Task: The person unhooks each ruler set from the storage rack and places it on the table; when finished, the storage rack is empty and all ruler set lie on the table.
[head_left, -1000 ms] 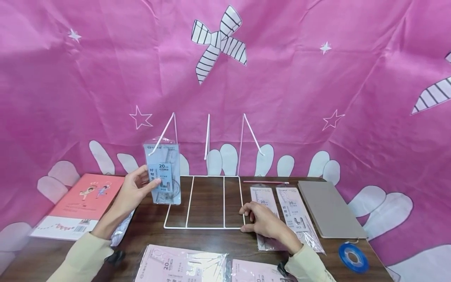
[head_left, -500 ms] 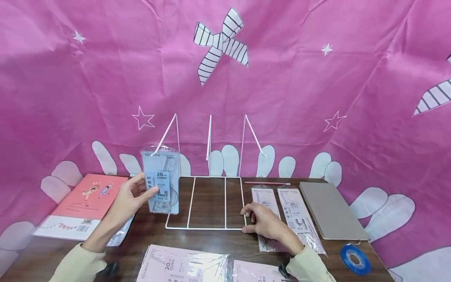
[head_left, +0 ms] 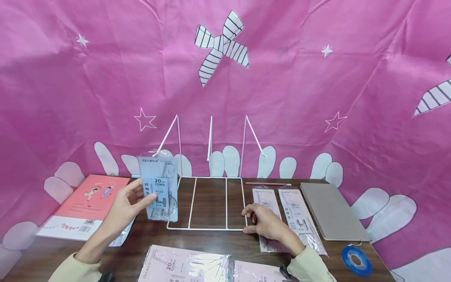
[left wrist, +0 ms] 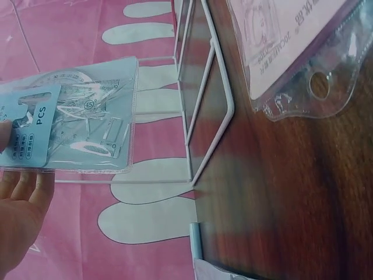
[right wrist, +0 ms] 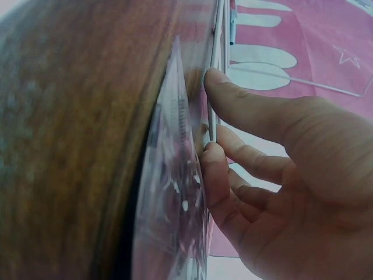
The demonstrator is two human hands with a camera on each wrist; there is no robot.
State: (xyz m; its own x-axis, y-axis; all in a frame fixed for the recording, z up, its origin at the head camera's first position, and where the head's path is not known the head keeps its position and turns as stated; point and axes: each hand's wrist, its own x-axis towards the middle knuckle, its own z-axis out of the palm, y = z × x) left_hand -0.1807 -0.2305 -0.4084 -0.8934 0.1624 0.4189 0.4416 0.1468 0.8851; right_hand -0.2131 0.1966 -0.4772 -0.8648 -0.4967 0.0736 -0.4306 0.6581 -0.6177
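My left hand (head_left: pixel 121 209) pinches a blue packaged ruler set (head_left: pixel 170 188) by its left side, thumb in front and fingers behind. The pack stands upright in the air, its clear hang flap overlapping the tip of the left hook (head_left: pixel 166 135) in the head view. That hook belongs to a white wire display rack (head_left: pixel 208 229) with three hooks, standing on the table. At the rack's right side my right hand (head_left: pixel 267 223) grips the base wire. In the right wrist view the thumb and fingertips meet the wire (right wrist: pixel 212 119).
Two pink ruler packs (head_left: pixel 294 205) lie right of the rack, beside a grey notebook (head_left: pixel 332 211), a blue tape roll (head_left: pixel 356 260) and a pencil (head_left: pixel 267 183). More pink packs (head_left: pixel 186 264) lie in front. A red-and-white book (head_left: pixel 88 199) is at left.
My left hand has brought the blue ruler set downward and slightly left, its flap sliding down to the hook's tip. The right hand keeps its grip on the rack.
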